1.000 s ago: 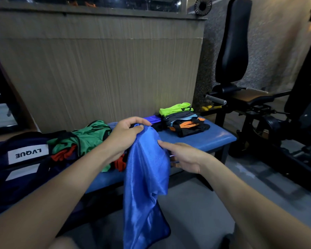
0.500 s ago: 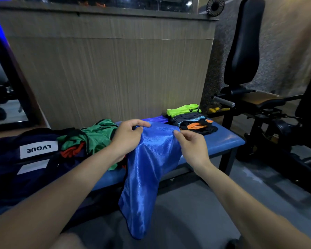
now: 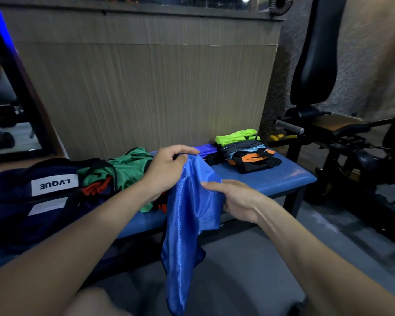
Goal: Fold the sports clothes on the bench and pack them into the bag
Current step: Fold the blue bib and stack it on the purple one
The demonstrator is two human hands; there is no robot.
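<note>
Left hand (image 3: 167,166): pinching top corner of blue garment (image 3: 189,215), thumb and fingers curled round the cloth, raised just above bench (image 3: 281,176). Right hand (image 3: 235,199): thumb lying flat over the garment's right edge, fingers tucked behind the fabric, gripping it at front edge of bench. Garment itself: shiny, hanging slack between the two grips, most of its length dropping in front of bench toward the floor; not yet folded, not laid flat.

Left of hands, on bench: loose heap of green cloth (image 3: 123,167) with orange-red showing beneath, still unfolded. Further left, at bench's left end: dark bag (image 3: 21,201) with white label, mouth apparently open; contents not readable from here. Far right end of bench: neat pile of folded clothes (image 3: 246,151), lime green on top, grey, light blue, orange and black below. Just behind left hand, a strip of purple cloth (image 3: 206,148) on bench.

Judgement: roughly midway. Several pieces folded, none visibly packed. Left: blue piece, green heap, then all into bag.
</note>
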